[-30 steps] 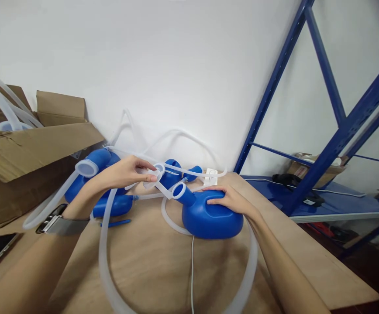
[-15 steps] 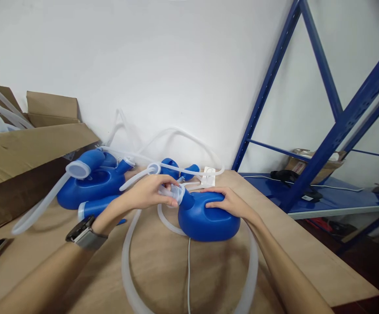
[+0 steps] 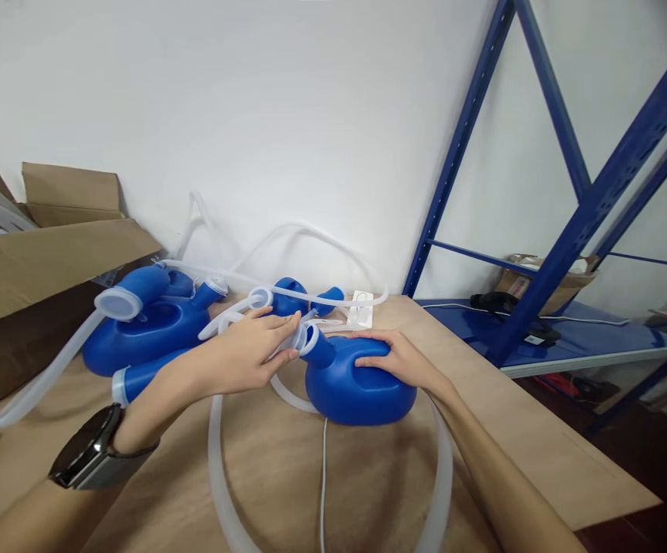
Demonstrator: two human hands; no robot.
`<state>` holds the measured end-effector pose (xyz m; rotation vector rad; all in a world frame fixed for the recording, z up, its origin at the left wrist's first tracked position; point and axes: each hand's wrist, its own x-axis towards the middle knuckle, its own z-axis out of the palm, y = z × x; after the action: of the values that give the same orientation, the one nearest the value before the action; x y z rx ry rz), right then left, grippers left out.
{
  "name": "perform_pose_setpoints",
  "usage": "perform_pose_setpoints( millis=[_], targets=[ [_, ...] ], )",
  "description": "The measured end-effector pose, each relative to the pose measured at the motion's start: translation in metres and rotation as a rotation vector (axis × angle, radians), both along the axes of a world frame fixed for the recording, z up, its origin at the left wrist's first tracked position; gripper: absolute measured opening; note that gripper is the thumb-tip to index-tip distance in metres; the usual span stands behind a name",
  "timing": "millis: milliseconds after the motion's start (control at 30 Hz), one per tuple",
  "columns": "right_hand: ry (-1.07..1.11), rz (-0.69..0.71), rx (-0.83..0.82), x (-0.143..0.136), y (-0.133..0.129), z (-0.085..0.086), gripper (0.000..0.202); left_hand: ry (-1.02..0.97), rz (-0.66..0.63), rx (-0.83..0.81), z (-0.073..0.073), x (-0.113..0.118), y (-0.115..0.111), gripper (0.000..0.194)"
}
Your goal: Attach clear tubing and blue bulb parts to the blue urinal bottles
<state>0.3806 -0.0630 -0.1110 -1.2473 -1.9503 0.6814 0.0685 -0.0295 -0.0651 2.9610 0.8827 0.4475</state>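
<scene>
A blue plastic bottle (image 3: 362, 395) with a handle lies on the wooden table, its neck pointing up and left. My right hand (image 3: 394, 357) is wrapped round its handle. At the mouth of the neck, my left hand (image 3: 253, 349) holds a clear cap (image 3: 297, 338) between thumb and fingers, partly hidden by them. The cap is tilted away from the opening, and the rim of the neck shows. A translucent hose (image 3: 218, 461) loops over the table around the bottle.
More blue bottles (image 3: 143, 330) with hoses lie at the left beside a cardboard box (image 3: 39, 261). Blue parts and a white card (image 3: 360, 309) are near the wall. A blue metal rack (image 3: 569, 338) stands at the right.
My left hand has turned, and the cap has come away from the bottle's mouth. My right hand keeps its hold. The whole view has shifted slightly.
</scene>
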Motion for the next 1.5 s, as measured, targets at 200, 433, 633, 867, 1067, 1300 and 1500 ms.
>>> perform_pose_setpoints(
  millis=[200, 433, 633, 867, 1067, 1300, 1500],
  targets=[
    [-0.036, 0.027, 0.016, -0.001, 0.0, 0.001, 0.049, -0.007, 0.023, -0.061, 0.0, 0.005, 0.001, 0.053],
    [-0.048, 0.029, 0.03, -0.001, -0.001, 0.0, 0.049, -0.07, -0.072, -0.089, 0.002, 0.004, 0.005, 0.051],
    [-0.071, 0.028, 0.015, 0.0, 0.0, -0.001, 0.047, -0.182, -0.064, -0.29, 0.007, 0.001, 0.008, 0.063],
    [-0.028, 0.038, 0.024, -0.001, -0.004, -0.002, 0.05, -0.235, -0.003, -0.473, 0.007, 0.002, 0.01, 0.066],
    [-0.04, 0.026, 0.037, 0.0, -0.006, -0.003, 0.048, -0.234, -0.036, -0.525, 0.015, -0.002, 0.004, 0.061],
    [-0.042, 0.006, 0.047, 0.004, -0.008, -0.009, 0.05, -0.179, -0.104, -0.7, 0.026, -0.006, 0.005, 0.064],
    [-0.045, 0.019, 0.053, 0.003, -0.009, -0.009, 0.05, -0.225, -0.142, -0.717, 0.016, -0.007, 0.013, 0.074]
  ],
)
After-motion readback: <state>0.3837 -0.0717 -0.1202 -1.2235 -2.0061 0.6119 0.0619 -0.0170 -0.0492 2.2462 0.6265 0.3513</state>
